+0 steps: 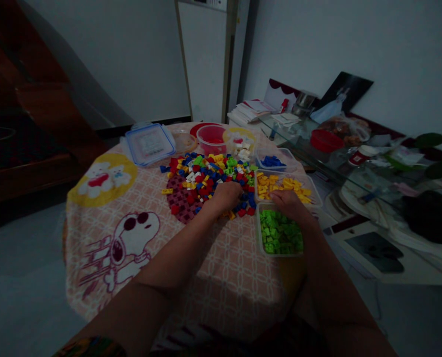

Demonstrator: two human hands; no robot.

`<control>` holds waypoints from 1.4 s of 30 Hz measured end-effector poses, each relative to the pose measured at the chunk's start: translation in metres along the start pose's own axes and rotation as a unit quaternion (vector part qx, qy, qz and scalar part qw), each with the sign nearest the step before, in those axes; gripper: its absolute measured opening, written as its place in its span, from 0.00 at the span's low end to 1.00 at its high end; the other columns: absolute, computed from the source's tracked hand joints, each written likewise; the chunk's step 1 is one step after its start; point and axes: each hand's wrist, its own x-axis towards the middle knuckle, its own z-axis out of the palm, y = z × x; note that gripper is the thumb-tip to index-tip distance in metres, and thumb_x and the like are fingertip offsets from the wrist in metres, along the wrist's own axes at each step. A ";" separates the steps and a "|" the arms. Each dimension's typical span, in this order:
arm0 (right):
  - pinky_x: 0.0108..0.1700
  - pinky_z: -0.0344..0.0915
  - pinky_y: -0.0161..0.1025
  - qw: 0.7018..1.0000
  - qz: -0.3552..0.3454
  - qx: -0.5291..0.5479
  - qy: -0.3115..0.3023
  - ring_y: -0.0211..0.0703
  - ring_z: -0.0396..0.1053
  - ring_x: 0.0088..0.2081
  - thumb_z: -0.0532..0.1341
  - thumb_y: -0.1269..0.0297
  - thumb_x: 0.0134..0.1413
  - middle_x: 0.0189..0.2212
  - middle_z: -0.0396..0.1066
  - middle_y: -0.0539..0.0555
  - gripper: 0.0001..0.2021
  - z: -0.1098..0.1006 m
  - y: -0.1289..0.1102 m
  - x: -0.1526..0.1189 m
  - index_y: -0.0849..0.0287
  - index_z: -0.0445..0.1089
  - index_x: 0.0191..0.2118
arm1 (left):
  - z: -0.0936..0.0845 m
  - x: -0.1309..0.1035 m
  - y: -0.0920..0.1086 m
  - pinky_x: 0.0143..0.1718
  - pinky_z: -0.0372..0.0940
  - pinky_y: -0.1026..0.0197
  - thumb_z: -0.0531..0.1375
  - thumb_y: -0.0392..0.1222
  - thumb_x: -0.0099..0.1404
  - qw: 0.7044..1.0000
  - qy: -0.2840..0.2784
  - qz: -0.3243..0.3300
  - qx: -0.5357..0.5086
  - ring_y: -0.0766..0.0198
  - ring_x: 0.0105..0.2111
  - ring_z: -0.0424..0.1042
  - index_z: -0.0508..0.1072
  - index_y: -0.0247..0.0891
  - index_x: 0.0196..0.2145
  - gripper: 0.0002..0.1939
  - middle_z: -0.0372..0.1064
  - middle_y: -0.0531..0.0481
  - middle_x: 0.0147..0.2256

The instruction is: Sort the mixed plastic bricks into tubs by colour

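My left hand [227,195] is at the near right side of a mixed pile of toy building bricks [202,171]. Its fingers curl down among the bricks, and what they grip is hidden. Over the near edge of a clear tub of yellow bricks [263,184] is my right hand [286,201]. Its fingers are drawn together, and anything between them is too small to make out. Just below that hand stands a tub of green bricks [278,233]. Behind the yellow tub is another clear tub with blue bricks [273,161].
White bricks [242,151] lie behind the pile. A red bowl [211,139] and a blue-rimmed lid [150,144] sit at the back of the round, cloth-covered table [221,267]. To the right, a cluttered glass shelf [299,134] stands close by.
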 end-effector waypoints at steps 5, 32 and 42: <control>0.34 0.53 0.39 1.000 -0.002 -0.005 0.009 0.41 0.60 0.27 0.51 0.62 0.66 0.23 0.67 0.52 0.16 0.002 0.001 0.001 0.55 0.63 0.24 | 0.006 0.002 -0.005 0.41 0.69 0.58 0.62 0.34 0.61 1.000 0.018 0.004 -0.014 0.50 0.43 0.79 0.83 0.38 0.38 0.09 0.81 0.39 0.41; 0.35 0.53 0.39 1.000 0.011 -0.002 0.001 0.41 0.60 0.27 0.51 0.62 0.65 0.23 0.66 0.52 0.16 0.000 -0.001 0.001 0.55 0.62 0.24 | 0.013 0.018 -0.019 0.43 0.71 0.61 0.62 0.36 0.63 0.903 0.206 0.045 -0.375 0.61 0.39 0.79 0.81 0.36 0.43 0.11 0.82 0.47 0.40; 0.35 0.52 0.40 1.000 0.015 0.002 -0.006 0.42 0.60 0.28 0.50 0.62 0.65 0.23 0.65 0.52 0.16 0.000 -0.001 0.001 0.54 0.61 0.25 | -0.028 -0.009 -0.053 0.39 0.67 0.62 0.61 0.34 0.58 0.997 0.001 0.017 -0.080 0.57 0.35 0.79 0.85 0.37 0.36 0.12 0.81 0.46 0.32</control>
